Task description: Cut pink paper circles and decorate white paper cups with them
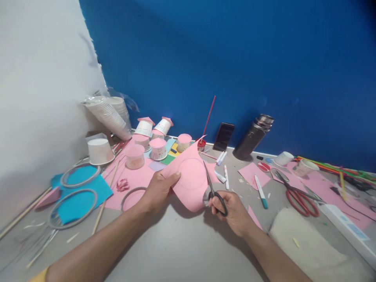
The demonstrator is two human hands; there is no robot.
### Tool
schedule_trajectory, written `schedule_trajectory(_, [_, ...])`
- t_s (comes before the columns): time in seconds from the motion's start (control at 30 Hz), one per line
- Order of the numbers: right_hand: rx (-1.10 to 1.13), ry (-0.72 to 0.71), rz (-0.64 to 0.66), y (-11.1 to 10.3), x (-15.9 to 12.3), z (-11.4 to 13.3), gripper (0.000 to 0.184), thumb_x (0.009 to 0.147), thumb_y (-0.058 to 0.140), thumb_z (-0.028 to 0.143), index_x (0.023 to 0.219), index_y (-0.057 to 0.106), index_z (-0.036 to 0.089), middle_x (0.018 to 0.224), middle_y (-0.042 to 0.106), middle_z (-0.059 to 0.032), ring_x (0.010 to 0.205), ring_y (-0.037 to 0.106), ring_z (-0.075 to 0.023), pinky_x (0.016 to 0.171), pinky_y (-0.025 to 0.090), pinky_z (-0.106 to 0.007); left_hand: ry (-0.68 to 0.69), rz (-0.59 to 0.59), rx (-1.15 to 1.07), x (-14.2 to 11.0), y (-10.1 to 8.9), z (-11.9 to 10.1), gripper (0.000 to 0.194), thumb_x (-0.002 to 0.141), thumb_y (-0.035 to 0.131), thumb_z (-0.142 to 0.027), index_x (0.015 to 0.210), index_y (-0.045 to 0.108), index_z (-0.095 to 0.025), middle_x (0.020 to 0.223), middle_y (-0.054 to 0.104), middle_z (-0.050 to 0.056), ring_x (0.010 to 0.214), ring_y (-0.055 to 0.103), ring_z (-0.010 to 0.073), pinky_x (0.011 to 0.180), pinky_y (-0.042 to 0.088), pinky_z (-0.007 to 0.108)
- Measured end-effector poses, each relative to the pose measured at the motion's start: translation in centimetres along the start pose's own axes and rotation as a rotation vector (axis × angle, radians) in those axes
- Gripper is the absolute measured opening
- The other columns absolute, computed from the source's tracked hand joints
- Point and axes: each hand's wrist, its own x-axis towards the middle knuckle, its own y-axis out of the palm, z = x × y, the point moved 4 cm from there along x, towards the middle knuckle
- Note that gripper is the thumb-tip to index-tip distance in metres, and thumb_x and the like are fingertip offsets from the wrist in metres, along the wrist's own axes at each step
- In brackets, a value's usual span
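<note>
My left hand [160, 190] pinches the left edge of a sheet of pink paper [188, 192], thumb on top. A faint circle is drawn on the sheet, which is held up above the table and curls at its lower edge. Black-handled scissors [219, 201] are in my right hand [230, 211], with fingers through the loops. Their blades point up and away along the paper's right side, near the drawn circle. Whether the blades are biting into the paper, I cannot tell.
Paper cups with pink tops [158, 149] stand behind on the left, near grey rings [73, 209] on blue paper. At the back lean a phone [223, 136] and a dark bottle [252, 137]. Red-handled scissors [301, 201], a marker [261, 192] and a power strip [346, 227] lie right.
</note>
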Motion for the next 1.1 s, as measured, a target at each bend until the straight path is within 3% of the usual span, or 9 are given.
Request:
schedule_trajectory(0.3, [-0.012,-0.001,-0.008,-0.2,0.1,-0.2,0.051,0.073,0.079,0.063,0.066,0.065,0.014,0.059,0.062,-0.0017,0.048,0.040,-0.0069,0.045,0.025,-0.023,-0.020,0.040,0.018,0.0,-0.2,-0.1,0.027,0.073,0.085,-0.035,0.073,0.072,-0.012,0.074,0.072,0.006,0.067,0.060,0.0174,0.065,0.049,0.029])
schedule_trajectory(0.53, [-0.047,-0.011,-0.015,-0.4,-0.1,-0.5,0.040,0.078,0.077,0.048,0.062,0.063,0.014,0.060,0.062,-0.0014,0.052,0.042,-0.0074,0.049,0.027,-0.023,-0.020,0.029,0.055,-0.2,-0.3,-0.5,0.025,0.076,0.083,-0.037,0.074,0.073,-0.013,0.070,0.074,0.008,0.065,0.065,0.0224,0.064,0.050,0.034])
schedule_trajectory(0.77, [-0.012,0.032,0.004,-0.2,-0.4,0.1,0.045,0.072,0.080,0.057,0.065,0.065,0.015,0.058,0.062,-0.0014,0.050,0.042,-0.0082,0.046,0.026,-0.023,-0.037,0.014,0.127,0.0,-0.9,-0.8,0.024,0.075,0.081,-0.038,0.080,0.074,-0.016,0.068,0.072,0.006,0.065,0.066,0.0240,0.064,0.051,0.036])
schedule_trajectory(0.93, [-0.023,0.034,0.012,-0.3,-0.5,0.3,0.048,0.070,0.082,0.059,0.067,0.068,0.014,0.057,0.062,-0.0014,0.048,0.042,-0.0076,0.045,0.026,-0.022,-0.080,0.018,0.195,-0.6,-0.6,-1.6,0.026,0.075,0.082,-0.038,0.064,0.067,-0.019,0.047,0.058,-0.001,0.041,0.045,0.0123,0.041,0.031,0.026])
schedule_trajectory(1.1, [-0.028,0.026,0.012,-0.2,-0.5,0.3,0.051,0.069,0.082,0.063,0.068,0.069,0.013,0.057,0.062,-0.0015,0.048,0.040,-0.0075,0.045,0.025,-0.022,-0.091,-0.002,0.300,-0.7,-1.0,-1.5,0.041,0.080,0.079,-0.038,0.051,0.056,-0.021,0.032,0.036,-0.006,0.030,0.023,0.0072,0.037,0.009,0.028])
